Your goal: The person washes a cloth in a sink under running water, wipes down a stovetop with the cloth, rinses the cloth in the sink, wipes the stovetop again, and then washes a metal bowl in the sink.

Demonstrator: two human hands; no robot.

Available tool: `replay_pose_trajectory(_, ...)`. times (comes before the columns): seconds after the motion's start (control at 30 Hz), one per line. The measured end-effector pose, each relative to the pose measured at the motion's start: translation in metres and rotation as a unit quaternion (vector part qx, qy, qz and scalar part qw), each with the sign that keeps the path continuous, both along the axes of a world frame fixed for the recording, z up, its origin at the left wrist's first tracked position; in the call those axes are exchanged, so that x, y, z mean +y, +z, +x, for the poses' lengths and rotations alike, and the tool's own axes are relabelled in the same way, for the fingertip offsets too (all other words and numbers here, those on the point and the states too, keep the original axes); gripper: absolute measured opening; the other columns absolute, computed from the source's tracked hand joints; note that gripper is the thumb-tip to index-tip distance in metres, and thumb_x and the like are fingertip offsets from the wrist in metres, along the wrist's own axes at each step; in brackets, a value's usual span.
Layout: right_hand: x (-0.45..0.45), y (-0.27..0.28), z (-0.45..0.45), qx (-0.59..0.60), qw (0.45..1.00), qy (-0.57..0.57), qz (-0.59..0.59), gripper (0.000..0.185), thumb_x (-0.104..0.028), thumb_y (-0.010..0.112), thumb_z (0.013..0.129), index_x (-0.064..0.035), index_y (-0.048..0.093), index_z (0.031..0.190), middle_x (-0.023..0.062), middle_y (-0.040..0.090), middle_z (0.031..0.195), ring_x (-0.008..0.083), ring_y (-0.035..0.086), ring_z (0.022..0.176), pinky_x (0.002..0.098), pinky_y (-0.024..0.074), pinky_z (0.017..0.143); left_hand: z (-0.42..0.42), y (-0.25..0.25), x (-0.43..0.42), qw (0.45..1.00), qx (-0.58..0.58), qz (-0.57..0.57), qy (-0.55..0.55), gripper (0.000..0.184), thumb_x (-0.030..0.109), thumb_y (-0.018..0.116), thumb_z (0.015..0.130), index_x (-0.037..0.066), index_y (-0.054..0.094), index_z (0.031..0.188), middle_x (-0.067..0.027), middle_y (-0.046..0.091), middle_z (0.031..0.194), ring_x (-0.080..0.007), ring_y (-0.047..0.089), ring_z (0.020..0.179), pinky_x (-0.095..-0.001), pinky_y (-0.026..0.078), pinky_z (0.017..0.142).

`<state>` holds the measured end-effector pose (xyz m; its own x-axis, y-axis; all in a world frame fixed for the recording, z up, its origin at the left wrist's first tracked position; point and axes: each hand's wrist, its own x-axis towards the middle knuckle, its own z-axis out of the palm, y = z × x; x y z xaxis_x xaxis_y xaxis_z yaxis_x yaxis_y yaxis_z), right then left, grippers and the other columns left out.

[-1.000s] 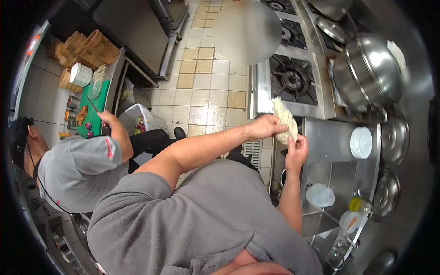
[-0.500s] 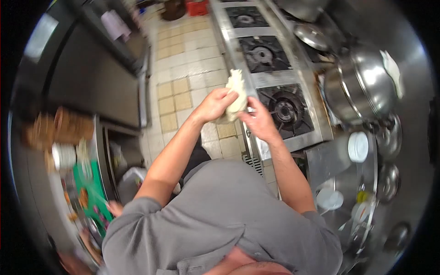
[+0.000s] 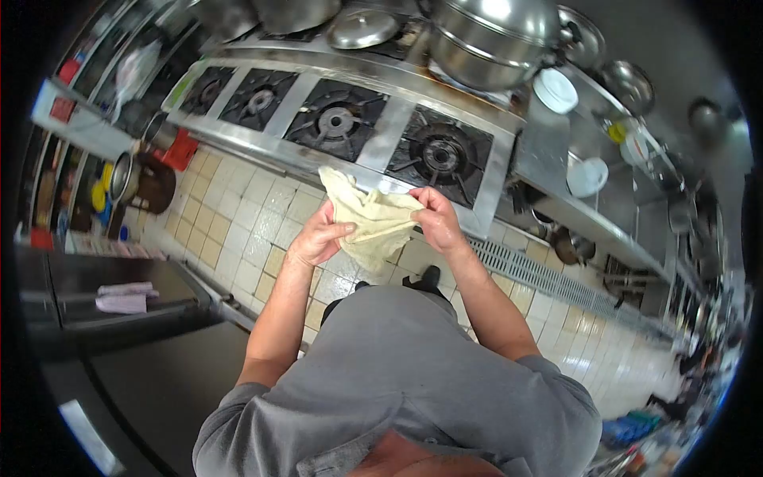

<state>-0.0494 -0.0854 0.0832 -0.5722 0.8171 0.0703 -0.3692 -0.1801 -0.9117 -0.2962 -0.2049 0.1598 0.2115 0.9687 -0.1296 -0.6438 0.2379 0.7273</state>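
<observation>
- Pale yellow, soft, creased cloth [image 3: 373, 222]: in the head view it hangs spread between the two hands, in front of the stove, its top corner overlapping the stove's front edge in the picture.
- Bare left hand [image 3: 319, 238]: thumb and fingers clamped on the cloth's left side, the thumb lying across the front.
- Bare right hand [image 3: 437, 221]: thumb and fingers pinched on the cloth's upper right edge.
- Long stainless-steel stove [image 3: 386, 131] with black burner grates: beyond the hands, its burners in a row.
- Large, round, lidded steel pot [image 3: 489, 60]: behind the stove's right end.
- Round, shiny metal lid with a knob [image 3: 363, 32]: behind the stove's middle.
- Grey steel worktop [image 3: 544, 151]: just beside the stove's right end, with round white dishes [image 3: 555, 91] at its far side.
- Bright red box [image 3: 178, 151]: near the stove's left end.
- White and yellowish tiled floor [image 3: 238, 203]: in front of the stove.
</observation>
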Motion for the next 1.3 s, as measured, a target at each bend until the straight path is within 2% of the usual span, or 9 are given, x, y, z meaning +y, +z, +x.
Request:
replay_pose_trajectory(0.1, -0.02, 0.049, 0.009, 0.232, 0.912, 0.046, -0.336, 0.027, -0.032, 0.06, 0.096, -0.0063, 0.061, 0.104, 0.0142, 0.063, 0.119, 0.0286, 0.061, 0.111, 0.0431, 0.0476, 0.099, 0.005, 0.013, 0.021, 0.999, 0.017, -0.003, -0.048, 0.076, -0.002, 0.067, 0.087, 0.005, 0.03, 0.154, -0.0115, 0.053, 0.143, -0.0245, 0.054, 0.131, -0.0397, 0.044, 0.11)
replay_pose_trajectory(0.13, -0.018, 0.046, 0.014, 0.21, 0.896, 0.098, -0.378, 0.044, -0.046, 0.05, 0.102, -0.0096, 0.058, 0.126, 0.0125, 0.062, 0.129, 0.0313, 0.06, 0.12, 0.0455, 0.0442, 0.106, 0.008, 0.018, 0.027, 0.997, 0.046, -0.006, -0.067, 0.071, -0.004, 0.063, 0.086, 0.003, 0.035, 0.151, -0.0108, 0.056, 0.139, -0.0219, 0.056, 0.128, -0.0377, 0.044, 0.109)
replay_pose_trajectory(0.23, -0.025, 0.028, 0.008, 0.131, 0.9, 0.165, -0.381, 0.056, -0.047, 0.047, 0.104, -0.0076, 0.047, 0.144, 0.0116, 0.06, 0.136, 0.0294, 0.059, 0.124, 0.0456, 0.0423, 0.11, 0.025, 0.022, 0.049, 0.981, 0.091, 0.018, -0.17, 0.066, -0.005, 0.062, 0.086, 0.002, 0.041, 0.148, -0.0094, 0.058, 0.136, -0.0196, 0.057, 0.126, -0.0356, 0.044, 0.108)
replay_pose_trajectory(0.4, -0.024, 0.012, 0.032, 0.101, 0.96, 0.054, -0.257, 0.034, -0.013, 0.063, 0.098, 0.0028, 0.061, 0.129, 0.0126, 0.068, 0.122, 0.0217, 0.066, 0.109, 0.0364, 0.0523, 0.098, 0.043, 0.016, 0.076, 0.956, 0.236, -0.03, -0.169, 0.037, 0.007, 0.072, 0.092, -0.002, 0.06, 0.125, -0.0081, 0.069, 0.116, -0.0153, 0.066, 0.103, -0.0299, 0.053, 0.093)
replay_pose_trajectory(0.5, -0.021, 0.041, 0.05, 0.127, 0.954, -0.129, -0.238, 0.026, -0.015, 0.06, 0.1, 0.0026, 0.065, 0.119, 0.0132, 0.07, 0.114, 0.0226, 0.069, 0.103, 0.0375, 0.0548, 0.095, 0.029, 0.014, 0.084, 0.948, 0.289, -0.047, -0.123, 0.03, 0.009, 0.072, 0.091, -0.001, 0.065, 0.119, -0.0065, 0.072, 0.107, -0.0131, 0.067, 0.093, -0.0292, 0.054, 0.086)
replay_pose_trajectory(0.63, -0.025, 0.085, 0.087, 0.188, 0.939, -0.185, -0.221, 0.025, -0.02, 0.061, 0.101, 0.0013, 0.068, 0.113, 0.0123, 0.072, 0.107, 0.0211, 0.07, 0.096, 0.0347, 0.0565, 0.089, 0.001, 0.029, 0.088, 0.958, 0.278, -0.062, -0.046, 0.033, 0.01, 0.072, 0.092, 0.0, 0.06, 0.12, -0.0102, 0.073, 0.101, -0.0163, 0.07, 0.09, -0.0328, 0.057, 0.082)
replay_pose_trajectory(0.9, -0.049, 0.129, 0.072, -0.108, 0.931, -0.35, -0.004, 0.018, -0.013, 0.066, 0.097, 0.0029, 0.067, 0.106, 0.0077, 0.072, 0.096, 0.0124, 0.065, 0.082, 0.0285, 0.0528, 0.075, -0.054, 0.067, 0.095, 0.988, 0.122, 0.09, -0.027, 0.045, 0.0, 0.064, 0.095, 0.006, 0.047, 0.136, -0.0137, 0.07, 0.107, -0.0218, 0.068, 0.099, -0.0369, 0.057, 0.086)
replay_pose_trajectory(1.1, -0.058, 0.185, 0.014, -0.246, 0.828, -0.499, 0.073, 0.025, -0.011, 0.071, 0.093, -0.0024, 0.059, 0.112, 0.0068, 0.068, 0.088, 0.0104, 0.062, 0.078, 0.0275, 0.0503, 0.071, -0.108, 0.106, 0.108, 0.852, 0.49, 0.173, 0.062, 0.015, 0.009, 0.068, 0.096, 0.006, 0.058, 0.108, -0.001, 0.068, 0.085, -0.0088, 0.063, 0.074, -0.023, 0.051, 0.068)
replay_pose_trajectory(1.3, -0.054, 0.192, -0.008, -0.155, 0.92, -0.35, 0.08, 0.024, -0.015, 0.071, 0.094, -0.0029, 0.065, 0.115, 0.0011, 0.068, 0.097, 0.0091, 0.061, 0.085, 0.0252, 0.0493, 0.075, -0.157, 0.095, 0.11, 0.943, 0.29, 0.144, 0.076, 0.017, 0.018, 0.073, 0.094, 0.003, 0.069, 0.1, -0.0043, 0.07, 0.084, -0.011, 0.064, 0.074, -0.0272, 0.051, 0.063)
